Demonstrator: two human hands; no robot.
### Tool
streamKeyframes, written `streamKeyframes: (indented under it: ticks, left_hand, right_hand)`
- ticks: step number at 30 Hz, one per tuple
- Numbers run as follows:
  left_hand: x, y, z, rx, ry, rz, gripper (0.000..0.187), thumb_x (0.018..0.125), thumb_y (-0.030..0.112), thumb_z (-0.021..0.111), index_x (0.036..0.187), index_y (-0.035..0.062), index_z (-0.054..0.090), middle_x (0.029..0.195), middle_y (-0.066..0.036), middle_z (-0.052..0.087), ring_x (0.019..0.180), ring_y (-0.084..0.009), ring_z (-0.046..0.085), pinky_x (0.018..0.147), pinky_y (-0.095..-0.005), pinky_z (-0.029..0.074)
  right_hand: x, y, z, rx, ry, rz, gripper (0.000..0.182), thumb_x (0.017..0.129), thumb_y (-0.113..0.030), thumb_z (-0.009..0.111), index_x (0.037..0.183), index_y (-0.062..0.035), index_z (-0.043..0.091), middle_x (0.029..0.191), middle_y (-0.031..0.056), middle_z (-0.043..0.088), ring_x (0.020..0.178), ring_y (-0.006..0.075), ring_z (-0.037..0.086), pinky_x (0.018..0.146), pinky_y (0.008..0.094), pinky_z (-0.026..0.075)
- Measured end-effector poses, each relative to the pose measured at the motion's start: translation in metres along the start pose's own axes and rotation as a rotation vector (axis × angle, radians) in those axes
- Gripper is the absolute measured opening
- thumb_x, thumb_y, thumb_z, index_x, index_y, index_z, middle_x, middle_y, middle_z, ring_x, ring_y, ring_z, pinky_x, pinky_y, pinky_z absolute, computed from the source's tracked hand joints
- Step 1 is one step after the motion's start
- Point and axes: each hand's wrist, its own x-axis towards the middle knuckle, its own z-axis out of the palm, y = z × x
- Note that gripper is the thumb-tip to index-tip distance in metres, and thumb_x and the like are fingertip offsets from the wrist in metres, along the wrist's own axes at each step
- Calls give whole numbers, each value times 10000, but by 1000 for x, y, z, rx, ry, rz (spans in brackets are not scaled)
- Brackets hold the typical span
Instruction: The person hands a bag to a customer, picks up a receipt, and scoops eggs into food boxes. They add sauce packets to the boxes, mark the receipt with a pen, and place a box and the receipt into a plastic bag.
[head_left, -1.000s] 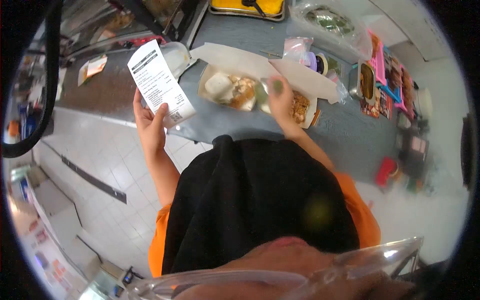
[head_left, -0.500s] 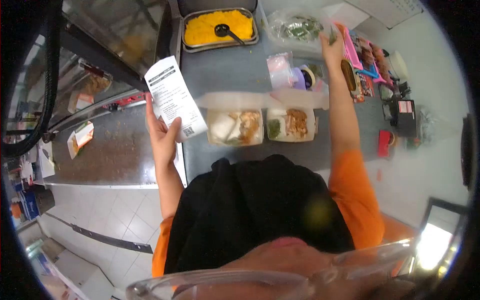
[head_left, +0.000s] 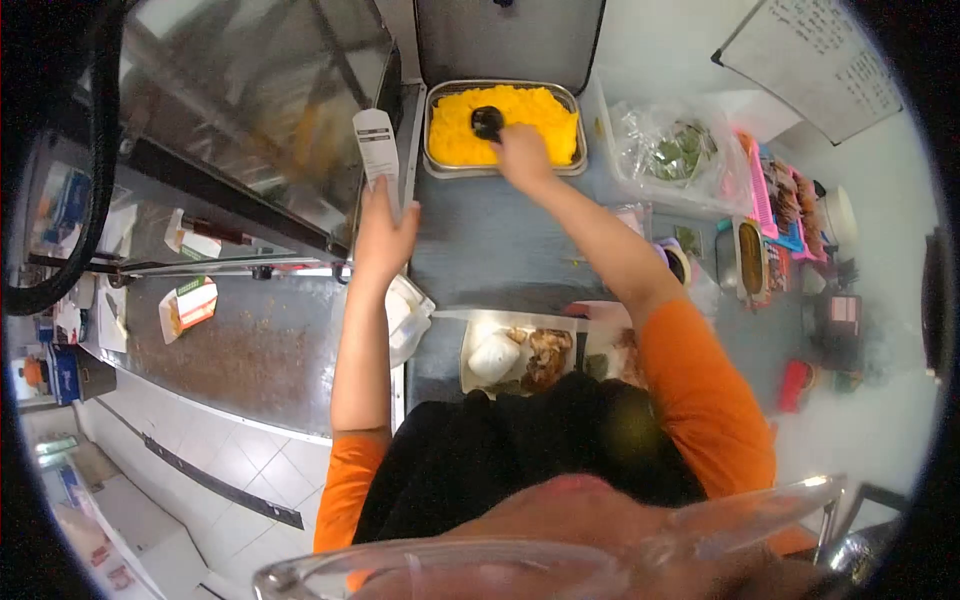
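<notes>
right hand moved to rice scoop (receipt raised)

Receipt: white, with black print in bands across it.
Metal tray: dull silver rim, filled with bright yellow rice.
Scoop: black, set against the yellow.
Food box: pale cream card; inside, a white mound beside brown pieces and a dark green patch.
Counter: blue-grey.
Plastic bag: clear, with dark green leaves showing through.
Rack: hot pink, with a blue piece beside it.
Sleeves: orange.
Apron: black.
Floor tiles: off-white with grey joints.
</notes>
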Motion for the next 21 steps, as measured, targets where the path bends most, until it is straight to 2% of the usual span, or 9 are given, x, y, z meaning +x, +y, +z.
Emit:
streamKeyframes:
  ticks: [2, 4, 7, 11, 16, 19, 21]
  left_hand:
    - [0, 3, -5, -25, 25, -6, 566, 785, 176, 555, 1227, -94, 326, 1210, -280, 381, 1128, -398, 385, 943, -375, 322]
    - [2, 7, -7, -110, 55, -42, 550, 783, 170, 569, 1217, -88, 350, 1193, -274, 400, 1111, -381, 407, 935, -368, 327]
    - [-20, 4, -4, -136, 66, -90, 542, 782, 165, 581, 1215, -78, 365, 1173, -258, 421, 1090, -359, 426, 926, -365, 334]
    - [-37, -13, -3, -161, 33, -146, 559, 774, 170, 590, 1231, -57, 361, 1168, -254, 429, 1095, -352, 423, 930, -374, 329]
    - [-61, -29, 9, -320, 1, -249, 590, 756, 182, 610, 1232, -60, 359, 1182, -259, 423, 1123, -351, 401, 945, -372, 315]
    - [-67, -24, 24, -287, -66, -191, 674, 720, 234, 648, 1234, -77, 343, 1250, -274, 367, 1193, -365, 325, 997, -370, 256]
    - [-71, -22, 38, -225, -64, -170, 678, 718, 225, 655, 1240, -71, 338, 1232, -263, 381, 1170, -355, 352, 978, -364, 281]
  right_hand:
    - [7, -25, 15, 250, -32, -170, 240, 804, -227, 522, 778, 6, 573, 783, 190, 572, 772, 374, 542, 696, 448, 417]
    - [12, -48, 25, 431, -237, -107, 223, 815, -191, 494, 743, 15, 536, 750, 202, 566, 741, 376, 540, 691, 446, 414]
    - [-2, -71, 35, 334, -158, -183, 217, 816, -185, 484, 755, 19, 523, 765, 211, 562, 761, 369, 537, 690, 442, 418]
    - [-24, -56, 21, 311, -134, -265, 205, 820, -181, 475, 780, 15, 519, 775, 208, 561, 772, 361, 536, 692, 438, 419]
    - [-76, -14, -32, 341, -377, -395, 210, 828, -192, 464, 797, 11, 509, 771, 195, 555, 781, 361, 532, 695, 444, 414]
    - [-90, 7, -64, 264, -511, -289, 204, 828, -191, 463, 818, 9, 505, 786, 198, 551, 790, 366, 526, 704, 441, 413]
    - [-97, 31, -66, 221, -507, -315, 206, 829, -194, 462, 830, 8, 505, 796, 201, 553, 791, 369, 526, 706, 442, 414]
